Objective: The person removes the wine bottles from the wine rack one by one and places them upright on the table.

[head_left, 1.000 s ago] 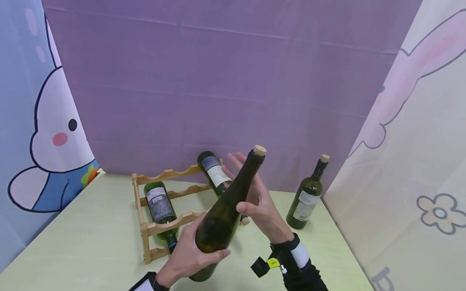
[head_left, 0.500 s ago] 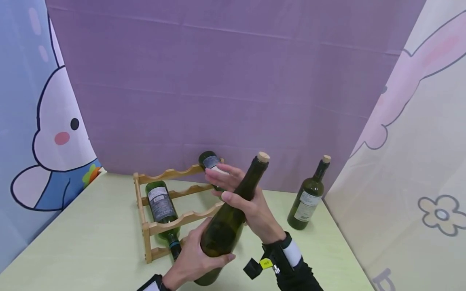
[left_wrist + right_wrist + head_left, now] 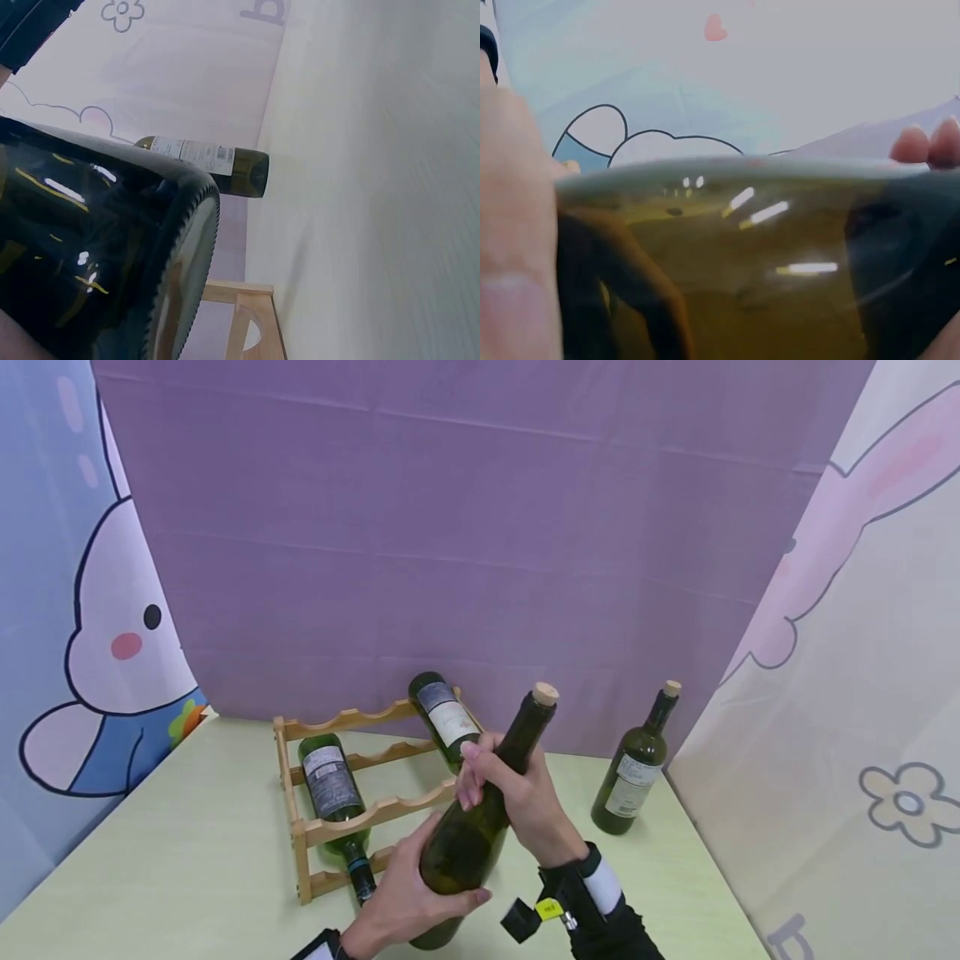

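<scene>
A dark green wine bottle (image 3: pixel 468 839) with a cork in its mouth is tilted in the air, neck up and to the right. My left hand (image 3: pixel 416 881) grips it near the base, thumb across the front. Higher up, my right hand (image 3: pixel 521 789) curls its fingers round the neck. In the left wrist view the held bottle's base (image 3: pixel 191 262) hangs above the table. Behind the hands, a wooden wine rack (image 3: pixel 390 810) carries one labelled bottle (image 3: pixel 330 777) at its left and another bottle (image 3: pixel 446 714) at its right, its lower part hidden.
A corked green bottle (image 3: pixel 633 764) stands upright on the table (image 3: pixel 187 827) to the right. A purple cloth (image 3: pixel 480 552) hangs behind the table. Printed cartoon panels (image 3: pixel 847 718) flank it on both sides.
The right hand, earlier with fingers spread beside the bottle's neck, has closed round it. The held bottle has shifted slightly right and down, with the left hand still gripping its lower part.
</scene>
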`<state>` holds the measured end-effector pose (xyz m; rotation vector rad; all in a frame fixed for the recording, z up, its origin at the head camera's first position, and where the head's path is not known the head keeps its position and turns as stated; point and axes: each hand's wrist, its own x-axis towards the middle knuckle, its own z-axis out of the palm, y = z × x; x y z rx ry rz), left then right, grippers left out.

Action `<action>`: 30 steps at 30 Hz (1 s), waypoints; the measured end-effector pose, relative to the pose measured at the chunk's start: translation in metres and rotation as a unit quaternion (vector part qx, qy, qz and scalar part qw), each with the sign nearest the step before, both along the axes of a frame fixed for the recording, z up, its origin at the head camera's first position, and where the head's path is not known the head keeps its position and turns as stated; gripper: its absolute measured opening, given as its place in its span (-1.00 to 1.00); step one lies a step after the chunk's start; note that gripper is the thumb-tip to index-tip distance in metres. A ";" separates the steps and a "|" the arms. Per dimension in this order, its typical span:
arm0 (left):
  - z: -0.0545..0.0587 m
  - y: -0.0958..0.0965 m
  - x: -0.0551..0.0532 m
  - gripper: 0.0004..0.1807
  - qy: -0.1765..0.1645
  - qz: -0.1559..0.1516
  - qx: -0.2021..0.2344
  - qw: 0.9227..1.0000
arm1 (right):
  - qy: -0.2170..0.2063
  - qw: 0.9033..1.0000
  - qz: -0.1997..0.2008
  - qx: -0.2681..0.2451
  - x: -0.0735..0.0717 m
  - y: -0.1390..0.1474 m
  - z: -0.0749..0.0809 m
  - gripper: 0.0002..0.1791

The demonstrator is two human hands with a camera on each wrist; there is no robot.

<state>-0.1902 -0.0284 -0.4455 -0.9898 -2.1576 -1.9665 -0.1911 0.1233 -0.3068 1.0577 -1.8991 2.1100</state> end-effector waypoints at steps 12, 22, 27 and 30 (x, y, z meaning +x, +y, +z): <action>0.002 0.000 0.002 -0.20 -0.008 -0.024 -0.011 1.000 | 0.022 0.999 0.000 -0.034 0.000 0.001 -0.001 -0.69; 0.004 -0.007 0.001 -0.06 0.000 -0.066 -0.027 0.997 | 0.008 0.998 0.028 -0.052 0.000 0.007 -0.001 -0.67; 0.009 -0.014 -0.003 0.03 0.015 -0.057 -0.048 0.997 | 0.020 0.998 0.034 -0.047 0.002 0.008 0.001 -0.68; 0.012 -0.020 -0.006 0.07 0.036 -0.051 -0.054 0.997 | 0.024 0.998 0.036 -0.045 0.003 0.010 0.002 -0.67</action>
